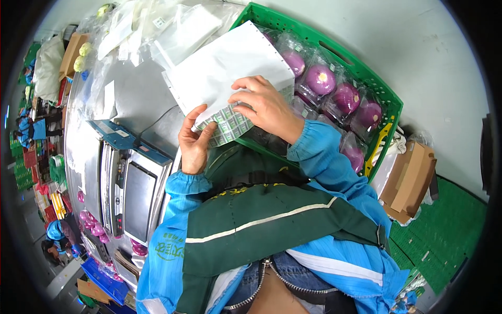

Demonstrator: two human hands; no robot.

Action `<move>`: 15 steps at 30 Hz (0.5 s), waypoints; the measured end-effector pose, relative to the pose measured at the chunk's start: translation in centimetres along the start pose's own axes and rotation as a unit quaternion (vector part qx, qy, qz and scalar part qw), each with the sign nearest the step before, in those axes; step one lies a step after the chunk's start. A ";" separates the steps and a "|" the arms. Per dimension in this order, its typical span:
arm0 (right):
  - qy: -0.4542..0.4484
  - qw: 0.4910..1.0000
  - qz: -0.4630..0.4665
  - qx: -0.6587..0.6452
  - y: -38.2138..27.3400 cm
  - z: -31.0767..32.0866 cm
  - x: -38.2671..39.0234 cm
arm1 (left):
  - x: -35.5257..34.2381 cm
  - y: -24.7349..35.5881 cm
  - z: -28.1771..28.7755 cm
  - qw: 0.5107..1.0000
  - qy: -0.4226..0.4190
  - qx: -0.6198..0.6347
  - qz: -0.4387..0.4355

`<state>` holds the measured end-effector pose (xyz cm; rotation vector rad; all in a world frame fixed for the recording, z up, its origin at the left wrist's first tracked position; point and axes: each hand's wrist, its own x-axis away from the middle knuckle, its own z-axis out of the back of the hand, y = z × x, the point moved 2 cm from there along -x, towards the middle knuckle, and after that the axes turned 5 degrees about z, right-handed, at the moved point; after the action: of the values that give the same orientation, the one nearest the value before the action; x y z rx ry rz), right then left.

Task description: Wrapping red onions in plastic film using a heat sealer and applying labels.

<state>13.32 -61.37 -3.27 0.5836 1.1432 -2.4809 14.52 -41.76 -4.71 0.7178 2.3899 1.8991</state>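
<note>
A large white sheet (225, 63) of labels lies tilted before me, with rows of small green-and-white labels (224, 127) along its near part. My left hand (193, 144) pinches its lower left edge between thumb and fingers. Over the label rows rests my right hand (269, 109), fingers apart and slightly bent, their tips on the sheet; whether a loose label is under them I cannot tell. The sheet covers the left side of a green plastic crate (384, 94), which holds several purple onions (320, 78) wrapped in clear plastic.
Left of my left hand stands a weighing machine (140, 196) on a metal table (133, 86). Clear plastic bags (136, 31) are heaped at the back left. An open cardboard box (410, 183) sits right of the crate, near green floor panels (434, 230). Other people (57, 235) are far left.
</note>
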 end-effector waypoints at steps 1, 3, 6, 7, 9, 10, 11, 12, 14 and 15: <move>-0.004 1.000 -0.001 0.000 0.2 -0.1 0.3 | 0.0 0.0 0.2 0.999 0.014 -0.029 0.001; 0.000 1.000 -0.006 -0.009 0.3 -0.5 0.6 | -0.1 -0.1 0.4 0.997 0.026 -0.066 0.016; 0.002 0.999 0.026 -0.035 -0.2 -0.1 1.3 | -0.1 -0.6 1.5 0.995 0.044 -0.086 -0.018; 0.017 0.997 0.005 -0.071 -0.7 0.5 2.0 | -0.2 -0.5 1.5 0.996 0.057 -0.058 -0.025; 0.061 0.990 -0.026 -0.128 -1.2 3.1 3.7 | -0.7 0.3 2.5 0.993 0.079 -0.043 -0.071; 0.072 0.990 -0.039 -0.114 -1.1 5.0 5.2 | -1.5 0.9 3.2 0.991 0.092 -0.037 -0.095; 0.102 0.982 -0.107 -0.119 -0.4 7.2 7.2 | -2.2 1.5 4.5 0.988 0.114 -0.040 -0.101; 0.128 0.968 -0.170 -0.132 0.1 9.4 9.1 | -2.9 2.2 6.5 0.985 0.111 -0.035 -0.126; 0.158 0.910 -0.368 -0.106 1.7 13.7 15.3 | -3.8 4.4 8.0 0.971 0.159 -0.071 -0.166; 0.149 0.900 -0.405 -0.063 2.1 15.6 18.3 | -4.2 5.5 7.8 0.959 0.200 -0.094 -0.178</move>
<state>-4.80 -77.29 -4.48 0.5306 1.9765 -3.0069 22.39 -35.18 -2.84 -0.1195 2.2778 2.2201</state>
